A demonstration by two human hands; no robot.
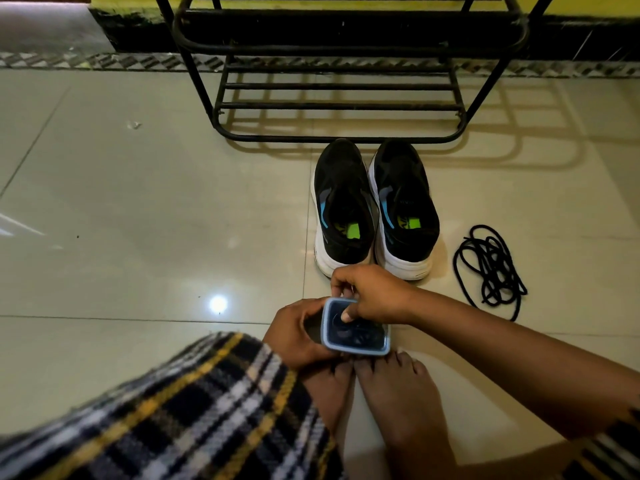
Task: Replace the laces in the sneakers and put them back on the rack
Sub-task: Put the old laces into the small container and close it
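The left hand comes in from the lower left out of a plaid sleeve, its fingers curled round the left side of a small blue-rimmed box, thumb along the near edge. The right hand reaches across from the lower right on a bare forearm, wrist bent downward, fingers curled over the box's far edge and thumb pressed onto its top. Both hands meet just above 2 bare feet.

sneakers before rack, laces right, container nearer
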